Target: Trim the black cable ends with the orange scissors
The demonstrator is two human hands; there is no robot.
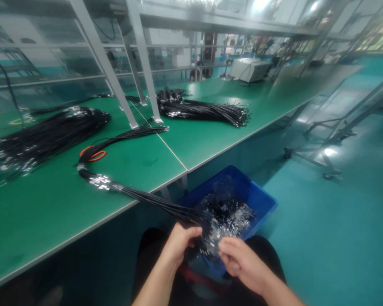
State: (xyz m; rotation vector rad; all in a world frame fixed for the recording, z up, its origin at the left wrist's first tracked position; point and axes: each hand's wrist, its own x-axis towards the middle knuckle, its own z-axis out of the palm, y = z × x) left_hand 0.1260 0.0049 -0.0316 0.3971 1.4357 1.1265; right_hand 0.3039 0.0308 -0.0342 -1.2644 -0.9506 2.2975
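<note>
– Where is the thing that I am working on?

– Your bundle of black cables (159,203) lies partly on the green surface (140,159). It makes a bend near the orange loops (94,154), then it passes over the edge and comes down to your left hand (185,242).

– And how is my grip on each side?

– Your left grip appears closed around the bundle, with the thumb stretched along it. Your right hand (239,259) has its fingers curled and pressed together, just beside the silvery ends (210,244). Whether a single strand is between these fingers, I cannot tell; the place is blurred.

– Which step is this, in your judgement?

– I would say you are treating the loose ends one after another, while the left side holds the bundle. Both hands are by the near side of the blue bin (263,199), which has black and silvery pieces inside.

– What does the next move call for?

– I think it calls for a steady left grip and a careful right pinch on only one end. The ends lie crowded, so you could easily catch a neighbouring one.
</note>
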